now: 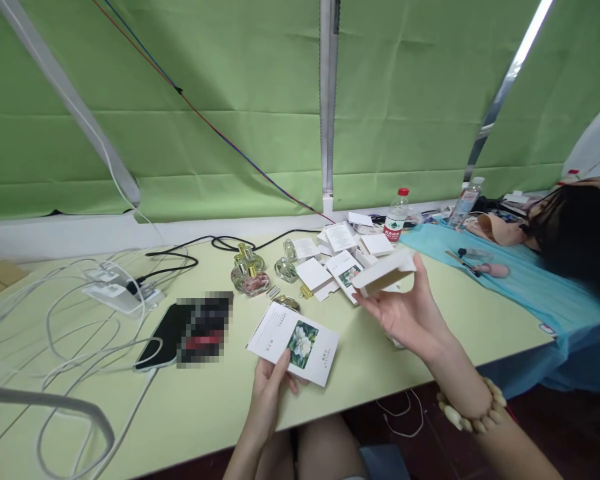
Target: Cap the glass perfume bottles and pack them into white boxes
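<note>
Fingers [282, 365] of left hand [269, 387] clamped on flower-printed carton [295, 341]; fingers of right hand [405, 321] clamped on white box [386, 270] above table [200, 417], shaded face possibly an opening.

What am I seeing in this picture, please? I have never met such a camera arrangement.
There is no machine here: a person works bare-handed. The single picture comes from a camera worn on that person's head, looking forward and down. The left hand holds a white box printed with a flower; the right hand holds up another white carton, tilted. On the pale table are small glass bottles, more white cartons, a dark flat device, partly pixelated, and a white power strip; a red-capped water bottle stands towards the back.
</note>
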`<action>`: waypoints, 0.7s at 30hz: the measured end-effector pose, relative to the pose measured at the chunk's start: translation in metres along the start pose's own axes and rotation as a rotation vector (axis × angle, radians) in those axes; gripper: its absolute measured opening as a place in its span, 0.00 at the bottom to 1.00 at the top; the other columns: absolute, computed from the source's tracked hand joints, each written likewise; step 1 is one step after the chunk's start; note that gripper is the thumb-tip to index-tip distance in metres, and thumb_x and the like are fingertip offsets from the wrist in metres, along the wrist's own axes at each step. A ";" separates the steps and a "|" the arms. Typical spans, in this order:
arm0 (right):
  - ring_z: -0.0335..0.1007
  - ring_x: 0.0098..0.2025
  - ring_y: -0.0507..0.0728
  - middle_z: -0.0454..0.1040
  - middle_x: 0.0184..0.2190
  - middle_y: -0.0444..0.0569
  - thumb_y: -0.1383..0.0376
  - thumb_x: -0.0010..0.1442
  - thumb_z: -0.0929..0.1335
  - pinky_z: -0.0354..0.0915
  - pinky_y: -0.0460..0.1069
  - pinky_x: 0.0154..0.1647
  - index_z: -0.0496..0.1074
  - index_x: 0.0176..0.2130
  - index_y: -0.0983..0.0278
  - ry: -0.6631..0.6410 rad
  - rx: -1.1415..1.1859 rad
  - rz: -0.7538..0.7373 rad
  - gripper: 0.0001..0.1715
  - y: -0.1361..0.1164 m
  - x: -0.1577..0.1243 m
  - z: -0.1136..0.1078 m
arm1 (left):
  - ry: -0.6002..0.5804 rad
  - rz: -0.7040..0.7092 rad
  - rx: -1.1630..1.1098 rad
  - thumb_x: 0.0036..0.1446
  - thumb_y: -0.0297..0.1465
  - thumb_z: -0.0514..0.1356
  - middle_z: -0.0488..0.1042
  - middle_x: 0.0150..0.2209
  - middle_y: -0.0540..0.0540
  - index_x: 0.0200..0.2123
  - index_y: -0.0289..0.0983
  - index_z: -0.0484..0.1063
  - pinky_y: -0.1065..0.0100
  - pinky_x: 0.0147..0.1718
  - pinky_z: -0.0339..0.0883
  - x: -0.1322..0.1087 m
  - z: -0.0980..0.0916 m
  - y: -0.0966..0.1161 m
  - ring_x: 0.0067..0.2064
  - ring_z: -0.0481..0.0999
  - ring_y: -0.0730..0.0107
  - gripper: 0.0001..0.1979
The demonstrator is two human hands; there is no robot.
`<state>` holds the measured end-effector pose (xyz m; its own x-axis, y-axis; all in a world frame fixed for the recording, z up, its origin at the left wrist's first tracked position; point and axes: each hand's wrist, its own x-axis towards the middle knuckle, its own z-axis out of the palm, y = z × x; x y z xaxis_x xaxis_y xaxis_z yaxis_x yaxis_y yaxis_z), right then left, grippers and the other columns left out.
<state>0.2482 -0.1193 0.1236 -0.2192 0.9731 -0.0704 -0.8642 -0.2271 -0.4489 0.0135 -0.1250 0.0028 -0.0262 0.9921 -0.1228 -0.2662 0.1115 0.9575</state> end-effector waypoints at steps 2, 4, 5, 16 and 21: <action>0.74 0.43 0.57 0.76 0.42 0.51 0.41 0.50 0.67 0.71 0.53 0.46 0.67 0.50 0.61 0.043 -0.013 -0.057 0.37 0.011 -0.006 -0.009 | 0.034 0.016 -0.025 0.42 0.45 0.66 0.74 0.25 0.48 0.41 0.33 0.66 0.73 0.13 0.63 -0.001 0.001 0.001 0.20 0.72 0.71 0.28; 0.75 0.37 0.57 0.77 0.38 0.50 0.38 0.47 0.67 0.73 0.54 0.42 0.69 0.48 0.60 0.089 -0.058 -0.094 0.38 0.023 -0.013 -0.024 | 0.083 0.027 -0.055 0.41 0.44 0.67 0.74 0.27 0.48 0.43 0.33 0.67 0.74 0.12 0.63 -0.003 0.004 0.003 0.21 0.71 0.73 0.29; 0.75 0.35 0.58 0.77 0.37 0.50 0.37 0.46 0.67 0.73 0.54 0.41 0.70 0.47 0.60 0.110 -0.083 -0.108 0.39 0.029 -0.016 -0.032 | 0.108 0.030 -0.070 0.41 0.43 0.67 0.74 0.28 0.48 0.44 0.33 0.67 0.75 0.12 0.63 -0.004 0.006 0.003 0.21 0.71 0.74 0.29; 0.75 0.31 0.52 0.79 0.37 0.43 0.48 0.51 0.70 0.74 0.46 0.30 0.70 0.49 0.53 0.390 -0.213 -0.158 0.27 0.065 -0.034 -0.091 | 0.090 -0.020 -0.138 0.43 0.42 0.66 0.74 0.30 0.45 0.45 0.31 0.68 0.73 0.13 0.64 -0.009 0.007 0.003 0.24 0.71 0.70 0.28; 0.75 0.42 0.56 0.75 0.49 0.43 0.62 0.55 0.70 0.75 0.47 0.32 0.63 0.58 0.52 0.318 -0.261 -0.130 0.32 0.064 -0.029 -0.071 | 0.041 -0.072 -0.110 0.44 0.46 0.65 0.77 0.30 0.43 0.48 0.31 0.67 0.69 0.19 0.69 -0.007 0.001 0.005 0.27 0.76 0.63 0.33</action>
<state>0.2312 -0.1598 0.0334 0.0698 0.9654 -0.2511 -0.7228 -0.1246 -0.6798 0.0136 -0.1312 0.0083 -0.0420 0.9782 -0.2033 -0.3732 0.1734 0.9114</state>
